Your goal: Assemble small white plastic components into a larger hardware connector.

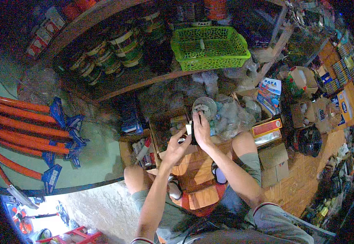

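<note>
In front of my knees, both hands are close together over the boxes. My left hand (177, 146) is closed, its fingertips on a small white piece (189, 129). Right beside it, my right hand (202, 131) has its fingers pressed together and pointing away from me, at the near rim of a round clear tub (210, 104). Small white pieces (202, 108) lie in that tub. What the right fingers hold, if anything, is too small to make out. Clear plastic bags (230, 120) lie to the right of the tub.
A green plastic basket (215, 64) stands on the shelf ahead. Orange-handled tools (29, 127) lie on the pale table at left. An open box (144, 153) sits near my left knee; a red-and-yellow carton (266, 127) and cardboard box (274, 159) are at right.
</note>
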The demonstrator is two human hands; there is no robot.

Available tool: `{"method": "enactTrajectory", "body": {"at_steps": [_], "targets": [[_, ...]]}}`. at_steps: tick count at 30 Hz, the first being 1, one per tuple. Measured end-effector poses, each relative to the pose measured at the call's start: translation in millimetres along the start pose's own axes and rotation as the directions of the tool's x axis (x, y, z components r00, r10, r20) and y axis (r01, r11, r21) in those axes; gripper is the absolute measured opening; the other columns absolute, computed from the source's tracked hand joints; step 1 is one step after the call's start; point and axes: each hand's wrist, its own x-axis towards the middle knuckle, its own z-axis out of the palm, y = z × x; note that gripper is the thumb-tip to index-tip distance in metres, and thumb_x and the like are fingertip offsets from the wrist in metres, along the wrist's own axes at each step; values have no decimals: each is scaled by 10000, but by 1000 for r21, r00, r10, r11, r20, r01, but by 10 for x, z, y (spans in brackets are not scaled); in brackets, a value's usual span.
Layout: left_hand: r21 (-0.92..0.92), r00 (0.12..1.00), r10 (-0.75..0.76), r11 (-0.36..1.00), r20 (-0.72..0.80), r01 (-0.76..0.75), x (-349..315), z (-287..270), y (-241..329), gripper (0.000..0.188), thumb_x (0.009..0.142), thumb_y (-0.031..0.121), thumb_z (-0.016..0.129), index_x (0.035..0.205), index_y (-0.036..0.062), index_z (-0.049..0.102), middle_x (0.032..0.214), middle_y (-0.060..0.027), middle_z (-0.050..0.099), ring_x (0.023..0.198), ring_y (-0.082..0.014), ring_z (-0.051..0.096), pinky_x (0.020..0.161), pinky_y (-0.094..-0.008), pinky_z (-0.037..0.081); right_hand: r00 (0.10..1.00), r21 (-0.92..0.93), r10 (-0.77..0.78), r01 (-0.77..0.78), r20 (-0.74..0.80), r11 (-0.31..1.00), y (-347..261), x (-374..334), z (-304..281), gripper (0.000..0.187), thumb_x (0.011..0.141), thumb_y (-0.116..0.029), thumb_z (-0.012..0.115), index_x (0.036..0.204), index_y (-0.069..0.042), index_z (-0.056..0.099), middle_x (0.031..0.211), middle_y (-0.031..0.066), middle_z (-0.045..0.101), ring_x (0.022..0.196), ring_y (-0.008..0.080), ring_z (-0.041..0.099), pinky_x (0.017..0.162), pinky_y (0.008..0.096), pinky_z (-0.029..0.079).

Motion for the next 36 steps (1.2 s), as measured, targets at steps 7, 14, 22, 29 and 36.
{"method": "enactTrajectory", "body": {"at_steps": [7,14,22,29,36], "targets": [[112,999,23,994,-49,-17,3,26,-11,454,975,141,650,1394,-20,580,1262,-117,641,1090,-165,588,959,-295,468,972,97,117,-138,204,986,-98,-77,-54,426,1062,-367,495,1034,45,597,825,226,625,772,336,605,739,431,462],[90,989,122,989,-88,-115,8,10,21,512,897,85,706,1400,63,616,1212,-95,526,1185,-218,486,1050,-322,386,711,387,515,-698,480,603,-78,-125,-39,389,1069,-388,477,1043,-43,655,945,94,668,846,175,607,757,360,482],[-170,968,-164,977,-190,132,156,-92,-62,506,1055,303,569,1452,-4,502,1293,-90,629,1189,-181,567,1055,-342,408,464,-354,418,-223,781,908,-408,-138,-452,579,963,-429,533,1194,89,649,1226,329,655,1145,440,652,970,518,508],[259,924,252,949,-286,-179,827,-35,878,359,991,152,665,1286,-47,618,1192,-86,672,1070,-159,613,918,-331,483,556,-491,225,391,800,779,-168,-106,-534,332,906,-258,562,1039,-14,745,1046,184,753,952,348,743,776,464,604],[936,937,327,275,123,-219,2844,-232,1600,493,920,308,729,1286,-7,631,1207,-251,667,1072,-372,664,908,-473,534,594,-464,189,352,782,813,189,-226,-429,184,853,-190,603,867,-86,754,844,128,749,889,297,746,726,445,596]]}}
